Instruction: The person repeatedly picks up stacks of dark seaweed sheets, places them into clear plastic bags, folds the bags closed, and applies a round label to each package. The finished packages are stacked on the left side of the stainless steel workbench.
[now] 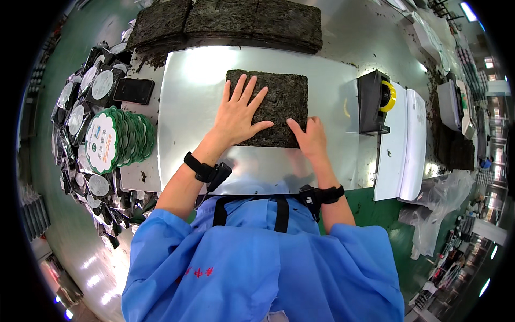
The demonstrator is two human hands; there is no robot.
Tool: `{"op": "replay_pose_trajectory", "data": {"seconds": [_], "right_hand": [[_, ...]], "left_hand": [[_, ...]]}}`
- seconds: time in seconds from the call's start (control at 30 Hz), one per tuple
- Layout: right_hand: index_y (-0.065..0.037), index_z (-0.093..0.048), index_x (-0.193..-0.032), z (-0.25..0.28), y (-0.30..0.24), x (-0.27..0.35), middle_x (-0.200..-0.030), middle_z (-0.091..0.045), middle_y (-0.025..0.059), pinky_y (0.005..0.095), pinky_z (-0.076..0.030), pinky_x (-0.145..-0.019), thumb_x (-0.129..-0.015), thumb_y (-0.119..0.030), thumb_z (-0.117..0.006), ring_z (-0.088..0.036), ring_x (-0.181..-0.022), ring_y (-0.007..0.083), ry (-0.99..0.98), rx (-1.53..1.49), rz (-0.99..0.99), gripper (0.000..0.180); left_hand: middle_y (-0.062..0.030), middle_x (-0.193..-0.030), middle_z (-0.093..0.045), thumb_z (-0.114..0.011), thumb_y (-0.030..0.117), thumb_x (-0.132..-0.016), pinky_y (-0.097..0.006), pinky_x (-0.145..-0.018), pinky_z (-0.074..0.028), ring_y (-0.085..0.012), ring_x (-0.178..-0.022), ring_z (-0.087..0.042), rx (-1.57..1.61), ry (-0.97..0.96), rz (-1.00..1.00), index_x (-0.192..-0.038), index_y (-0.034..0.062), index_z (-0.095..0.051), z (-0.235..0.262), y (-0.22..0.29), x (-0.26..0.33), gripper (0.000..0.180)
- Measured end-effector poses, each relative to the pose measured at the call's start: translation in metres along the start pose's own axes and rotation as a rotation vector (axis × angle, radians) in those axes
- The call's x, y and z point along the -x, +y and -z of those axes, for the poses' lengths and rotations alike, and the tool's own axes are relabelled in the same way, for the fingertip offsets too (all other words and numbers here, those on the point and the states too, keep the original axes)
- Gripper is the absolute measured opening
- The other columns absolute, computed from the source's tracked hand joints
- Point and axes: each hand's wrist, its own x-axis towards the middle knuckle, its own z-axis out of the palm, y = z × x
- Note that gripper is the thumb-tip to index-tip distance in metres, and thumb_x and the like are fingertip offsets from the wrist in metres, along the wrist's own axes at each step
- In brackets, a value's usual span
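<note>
A square, dark stack of what looks like dried seaweed sheets [284,99] lies on a shiny metal-coloured sheet [188,123] in front of me. My left hand [238,112] rests flat on its left part, fingers spread and pointing away from me. At the lower right corner is my right hand [311,137]. Its thumb presses on top of the seaweed, while the curled fingers sit at the right edge. Their undersides are hidden. Black straps with small devices circle both wrists.
Larger seaweed stacks [222,24] stand at the far side. To the left are a phone [134,90], a pile of green-edged round labels [110,142] and many black packets [75,118]. A tape dispenser [371,102], white paper sheets [394,150] and clear plastic [434,214] lie to the right.
</note>
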Motion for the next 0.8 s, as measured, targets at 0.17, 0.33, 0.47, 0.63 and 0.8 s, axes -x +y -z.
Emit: {"op": "replay_pose_trajectory", "data": {"seconds": [0.17,0.33,0.47,0.63,0.8], "right_hand": [[0.005,-0.060,-0.116,0.056,0.094,0.052,-0.124,-0.053,0.0243,0.0451,-0.046,-0.094,-0.089,-0.031,-0.066,-0.056,-0.109,0.0386,0.205,-0.003,-0.040,0.045],[0.013,-0.056,-0.116,0.046,0.148,0.128,-0.139,-0.043,0.0274,0.0558,-0.029,-0.110,-0.093,-0.031,-0.059,-0.036,-0.132,0.0471,0.305,0.772,-0.026,0.049],[0.011,-0.053,-0.125,0.034,0.136,0.128,-0.143,-0.039,0.0279,0.0606,-0.021,-0.113,-0.094,-0.030,-0.056,-0.029,-0.137,0.0481,0.305,0.749,0.030,0.050],[0.007,-0.056,-0.125,0.032,0.145,0.130,-0.146,-0.040,0.0244,0.0601,-0.020,-0.113,-0.094,-0.024,-0.055,-0.029,-0.138,0.0452,0.433,0.690,-0.015,0.044],[0.002,-0.064,-0.121,0.028,0.137,0.129,-0.151,-0.033,0.0257,0.0564,-0.020,-0.115,-0.097,-0.018,-0.049,-0.030,-0.140,0.0416,0.318,0.547,0.127,0.035]], "left_hand": [[-0.0180,-0.155,-0.028,-0.055,0.063,-0.086,-0.054,-0.117,-0.015,-0.0384,-0.145,-0.019,0.008,-0.019,0.016,-0.148,0.0145,-0.039,0.001,-0.002,0.004,0.080],[-0.0180,-0.156,-0.027,-0.056,0.063,-0.086,-0.052,-0.118,-0.017,-0.0386,-0.145,-0.019,0.008,-0.025,0.003,-0.148,0.0140,-0.039,0.001,0.001,0.002,0.081],[-0.0179,-0.156,-0.026,-0.055,0.063,-0.086,-0.052,-0.118,-0.016,-0.0385,-0.145,-0.019,-0.003,-0.042,-0.003,-0.148,0.0138,-0.038,0.003,0.000,0.000,0.081],[-0.0175,-0.156,-0.026,-0.054,0.064,-0.086,-0.052,-0.118,-0.016,-0.0380,-0.145,-0.019,-0.012,-0.044,0.001,-0.148,0.0144,-0.038,0.001,0.000,0.000,0.081],[-0.0201,-0.153,-0.031,-0.056,0.063,-0.086,-0.052,-0.117,-0.017,-0.0396,-0.144,-0.021,0.005,-0.013,-0.015,-0.145,0.0126,-0.042,0.002,0.000,0.002,0.079]]}}
